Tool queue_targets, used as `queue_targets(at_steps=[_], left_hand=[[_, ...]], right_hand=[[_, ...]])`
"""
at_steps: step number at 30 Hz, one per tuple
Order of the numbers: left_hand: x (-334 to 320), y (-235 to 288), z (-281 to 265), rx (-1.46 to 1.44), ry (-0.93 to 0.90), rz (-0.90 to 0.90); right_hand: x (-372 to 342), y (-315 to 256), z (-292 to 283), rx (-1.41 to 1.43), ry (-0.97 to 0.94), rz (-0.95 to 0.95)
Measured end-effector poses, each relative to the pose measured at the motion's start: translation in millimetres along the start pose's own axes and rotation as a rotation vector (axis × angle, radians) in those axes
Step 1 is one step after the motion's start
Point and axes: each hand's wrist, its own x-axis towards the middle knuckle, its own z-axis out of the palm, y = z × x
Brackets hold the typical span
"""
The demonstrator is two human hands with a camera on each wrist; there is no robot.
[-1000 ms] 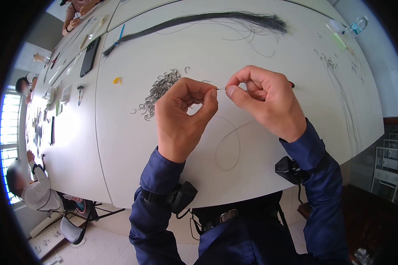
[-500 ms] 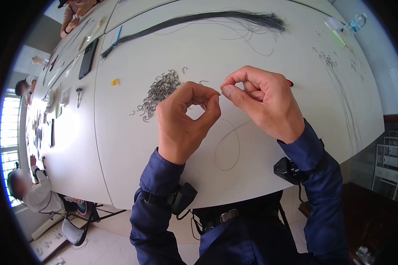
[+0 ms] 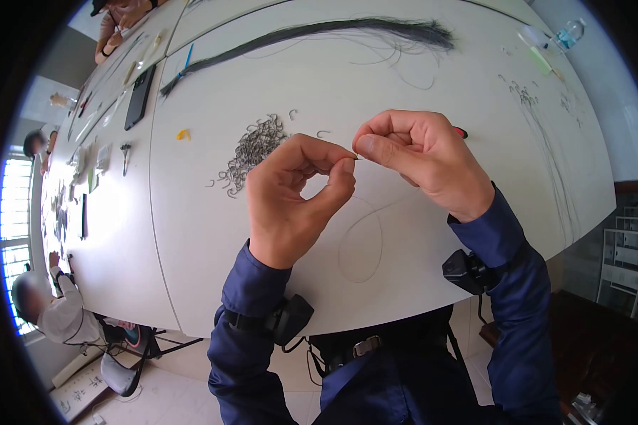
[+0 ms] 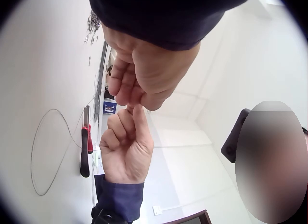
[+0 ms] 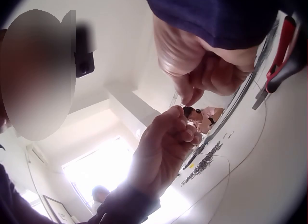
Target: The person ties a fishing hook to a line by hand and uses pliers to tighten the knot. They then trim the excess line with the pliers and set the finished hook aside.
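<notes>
On the worktop (image 3: 220, 283), a black phone (image 3: 140, 97) lies left, then a yellow piece (image 3: 183, 134) and a heap of hooks (image 3: 256, 145). The left hand (image 3: 294, 198) pinches a tiny dark piece (image 3: 355, 157), too small to identify. Thin line (image 3: 381, 241) loops nearer. Just beside, the right hand (image 3: 429, 159) pinches fine line; red-and-black pliers (image 4: 86, 149) lie behind it.

White table (image 3: 213, 269). Pile of hooks (image 3: 257, 145), centre-left. Bundle of dark strands (image 3: 319, 32) across upper frame. Yellow piece (image 3: 183, 134) left of pile; black phone (image 3: 141, 96), upper left. Looped line (image 3: 340, 248) below centre. Red-and-black tool (image 4: 85, 151), left-wrist view.
</notes>
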Motion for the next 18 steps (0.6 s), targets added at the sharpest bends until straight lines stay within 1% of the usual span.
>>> queue_targets(at_steps=[2,5,8,11,14,17,18], left_hand=[[-1,1,-1,-0.062,0.003,-0.018],[-2,3,-2,-0.133,0.022,-0.028],[-2,4,-1,-0.153,0.052,-0.009],[-2,4,0,-0.157,0.088,0.006],[-3,4,3,-0.141,0.139,0.038],[-2,-1,4,-0.089,0.188,0.069],[-2,-3,4,-0.057,0.208,0.076]], right_hand=[[-3,-10,0,0.065,-0.041,0.095],[-3,-10,6,0.132,-0.032,0.073],[-5,-9,12,0.126,0.012,0.060],[-7,3,26,0.121,0.130,-0.087],[-12,0,36,0.131,0.196,-0.131],[-17,-2,36,-0.186,0.205,-0.166],[-18,-2,37,-0.278,0.222,-0.237]])
